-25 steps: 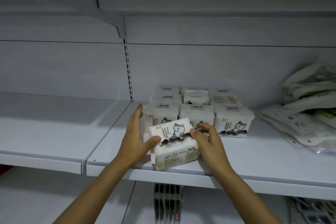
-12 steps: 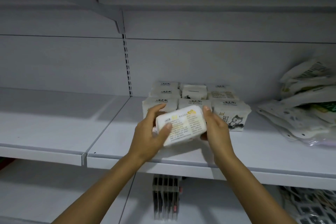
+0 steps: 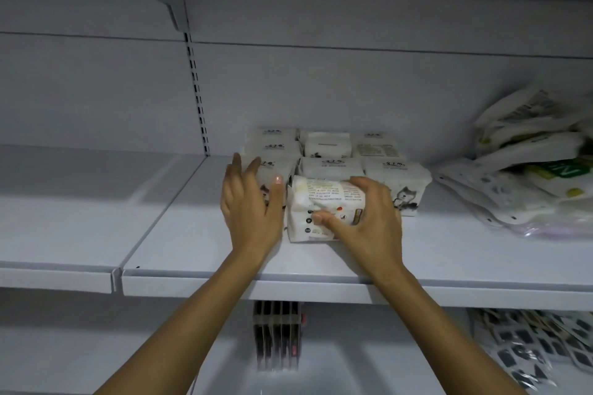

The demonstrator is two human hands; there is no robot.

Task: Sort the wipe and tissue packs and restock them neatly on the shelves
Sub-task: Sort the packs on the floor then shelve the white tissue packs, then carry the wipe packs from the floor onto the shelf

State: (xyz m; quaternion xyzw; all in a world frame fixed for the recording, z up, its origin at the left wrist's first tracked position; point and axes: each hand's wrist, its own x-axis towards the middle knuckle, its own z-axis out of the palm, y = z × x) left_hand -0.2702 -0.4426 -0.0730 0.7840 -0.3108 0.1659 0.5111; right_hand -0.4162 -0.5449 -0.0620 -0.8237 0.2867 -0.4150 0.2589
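At the near middle of the shelf (image 3: 208,253), the right hand (image 3: 369,218) grips 1 tissue pack (image 3: 316,199) standing just before the stocked block (image 3: 398,170), while the left hand (image 3: 250,202) hovers spread wide at its left, probably to square it into line.

R hand (image 3: 369,218) covers right end of front pack (image 3: 321,202); print too small to read. L hand (image 3: 250,202) hides most of left pack (image 3: 272,167). Pouches (image 3: 529,170) at right edge: blurred, cut off. Packets (image 3: 539,349) bottom right: blurred, cut off. Rack (image 3: 277,337) top hidden behind shelf (image 3: 199,234) lip.
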